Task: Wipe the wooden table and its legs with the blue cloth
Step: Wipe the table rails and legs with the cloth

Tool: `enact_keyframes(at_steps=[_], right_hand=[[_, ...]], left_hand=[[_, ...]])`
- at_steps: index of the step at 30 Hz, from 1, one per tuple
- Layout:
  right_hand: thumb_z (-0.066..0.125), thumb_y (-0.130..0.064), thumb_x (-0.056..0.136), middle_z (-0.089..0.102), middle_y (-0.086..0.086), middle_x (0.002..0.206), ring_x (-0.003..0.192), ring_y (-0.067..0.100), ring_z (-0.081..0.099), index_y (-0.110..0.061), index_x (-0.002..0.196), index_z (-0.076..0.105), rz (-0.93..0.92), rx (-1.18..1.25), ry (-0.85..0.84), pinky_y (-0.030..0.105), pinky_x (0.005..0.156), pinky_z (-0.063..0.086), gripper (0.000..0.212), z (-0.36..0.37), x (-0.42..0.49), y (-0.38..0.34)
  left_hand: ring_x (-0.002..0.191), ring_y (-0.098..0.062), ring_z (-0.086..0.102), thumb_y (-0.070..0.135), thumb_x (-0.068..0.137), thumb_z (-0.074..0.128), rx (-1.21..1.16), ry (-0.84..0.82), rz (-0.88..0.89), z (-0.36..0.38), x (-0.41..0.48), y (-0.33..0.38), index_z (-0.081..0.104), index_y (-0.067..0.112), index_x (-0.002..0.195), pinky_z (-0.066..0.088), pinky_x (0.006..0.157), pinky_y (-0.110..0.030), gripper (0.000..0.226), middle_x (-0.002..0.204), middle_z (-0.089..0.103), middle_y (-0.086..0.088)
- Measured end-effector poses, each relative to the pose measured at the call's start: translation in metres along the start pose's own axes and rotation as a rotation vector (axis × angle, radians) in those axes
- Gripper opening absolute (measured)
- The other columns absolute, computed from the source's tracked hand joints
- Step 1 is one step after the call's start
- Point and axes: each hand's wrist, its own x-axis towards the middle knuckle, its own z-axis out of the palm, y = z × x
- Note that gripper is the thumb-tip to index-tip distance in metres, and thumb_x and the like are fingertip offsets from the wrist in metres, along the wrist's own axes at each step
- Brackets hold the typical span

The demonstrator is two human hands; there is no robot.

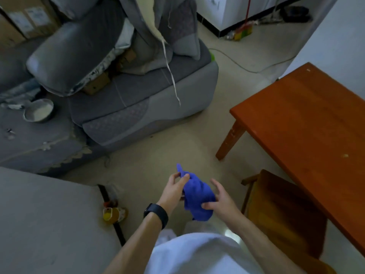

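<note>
A crumpled blue cloth (197, 196) hangs between both my hands over the floor, low in the middle of the view. My left hand (174, 187), with a black watch on its wrist, pinches the cloth's upper corner. My right hand (220, 200) holds the cloth's lower right side, thumb pressed on it and fingers spread. The wooden table (308, 123) stands to the right, orange-brown, its top bare. One table leg (230, 140) shows at its near left corner. Both hands are well left of the table.
A wooden stool (284, 212) sits under the table's near edge. A grey sofa (126, 99) piled with cushions fills the upper left. A grey surface (49, 224) lies at the lower left, with a yellow jug (110, 214) beside it. A broom (245, 26) leans at the back.
</note>
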Motion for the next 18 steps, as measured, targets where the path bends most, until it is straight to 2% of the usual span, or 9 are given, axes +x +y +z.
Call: enact_keyframes(at_steps=[2,5,7,9,10,12,15,18], right_hand=[[0.074,0.007,0.072,0.064,0.003,0.128,0.112,0.022,0.067,-0.050,0.140,0.025,-0.033,-0.004,-0.110,0.049,0.097,0.052,0.101,0.001,0.019,-0.026],[0.078,-0.004,0.069,0.056,0.001,0.139,0.118,0.022,0.063,-0.043,0.145,0.037,-0.143,-0.037,-0.106,0.049,0.100,0.050,0.095,0.000,0.052,-0.066],[0.078,-0.009,0.070,0.056,-0.003,0.137,0.115,0.017,0.064,-0.039,0.140,0.048,-0.184,-0.079,-0.007,0.043,0.097,0.053,0.082,-0.002,0.073,-0.098],[0.079,-0.009,0.074,0.059,-0.004,0.132,0.112,0.008,0.063,-0.036,0.132,0.056,-0.225,-0.140,0.104,0.030,0.092,0.055,0.069,-0.006,0.099,-0.130],[0.079,-0.007,0.076,0.060,-0.004,0.130,0.110,0.005,0.063,-0.034,0.130,0.056,-0.244,-0.156,0.173,0.024,0.089,0.054,0.065,-0.008,0.114,-0.147],[0.080,-0.007,0.077,0.062,-0.006,0.126,0.109,0.002,0.063,-0.029,0.131,0.055,-0.276,-0.179,0.314,0.022,0.088,0.054,0.063,-0.011,0.143,-0.181],[0.080,-0.011,0.078,0.065,-0.012,0.120,0.106,-0.001,0.063,-0.028,0.129,0.056,-0.309,-0.201,0.529,0.025,0.092,0.053,0.058,-0.013,0.181,-0.233],[0.075,-0.015,0.082,0.066,-0.013,0.112,0.096,-0.005,0.063,-0.031,0.122,0.058,-0.315,-0.271,0.715,0.020,0.082,0.052,0.047,-0.014,0.203,-0.280]], left_hand=[[0.100,-0.025,0.070,0.028,0.091,0.070,0.042,-0.061,0.048,-0.006,0.021,0.030,0.042,0.034,0.131,0.059,0.085,-0.043,0.049,0.112,0.068,-0.003],[0.095,-0.018,0.071,0.014,0.091,0.069,0.196,-0.166,0.098,-0.010,0.058,0.077,0.041,0.030,0.136,0.060,0.083,-0.043,0.055,0.108,0.069,0.002],[0.099,-0.019,0.070,0.016,0.090,0.070,0.293,-0.222,0.115,-0.013,0.090,0.113,0.039,0.036,0.137,0.060,0.083,-0.042,0.060,0.112,0.068,0.000],[0.107,-0.020,0.067,0.024,0.087,0.074,0.359,-0.294,0.153,-0.015,0.125,0.156,0.039,0.044,0.136,0.058,0.088,-0.042,0.063,0.121,0.065,-0.001],[0.109,-0.019,0.066,0.030,0.083,0.076,0.383,-0.344,0.186,-0.015,0.143,0.179,0.044,0.049,0.131,0.057,0.090,-0.045,0.061,0.123,0.065,-0.001],[0.108,-0.019,0.067,0.041,0.070,0.079,0.470,-0.459,0.256,-0.015,0.179,0.228,0.052,0.055,0.118,0.057,0.089,-0.046,0.057,0.124,0.066,0.001],[0.107,-0.015,0.065,0.031,0.068,0.081,0.777,-0.621,0.406,-0.009,0.224,0.301,0.055,0.039,0.123,0.055,0.092,-0.037,0.062,0.125,0.063,0.001],[0.108,-0.014,0.060,0.022,0.078,0.076,1.085,-0.654,0.596,0.001,0.250,0.368,0.052,0.025,0.135,0.048,0.092,-0.026,0.062,0.125,0.060,0.003]])
